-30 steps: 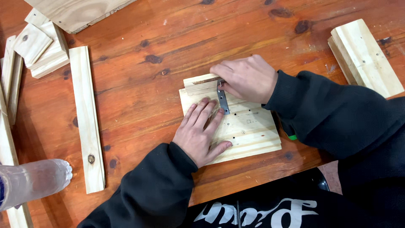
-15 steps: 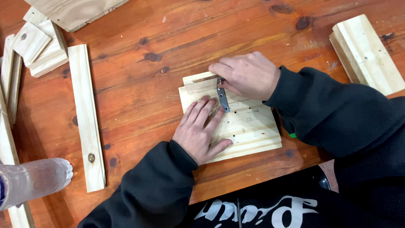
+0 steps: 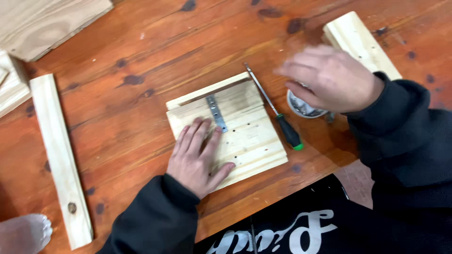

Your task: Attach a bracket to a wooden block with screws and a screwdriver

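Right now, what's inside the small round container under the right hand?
The small round container shows a few small grey metal pieces, too blurred to identify. The right hand hovers over it and covers most of its opening.

Two hands are showing: the left hand (image 3: 200, 157) is lying flat at the lower centre of the frame, and the right hand (image 3: 329, 77) is hovering, blurred, at the upper right. One square wooden panel (image 3: 249, 136) is sitting at the centre, carrying one narrow metal bracket (image 3: 216, 112). One screwdriver (image 3: 273, 108) with a black and green handle is lying just right of the panel. One small round container (image 3: 303, 107) is peeking out under the right hand. One long wooden strip (image 3: 59, 155) is lying at the left. One moulded wood block (image 3: 360, 40) is sitting at the upper right. One flat board (image 3: 47, 21) is filling the upper left corner. One bare foot (image 3: 23, 233) is showing at the lower left.
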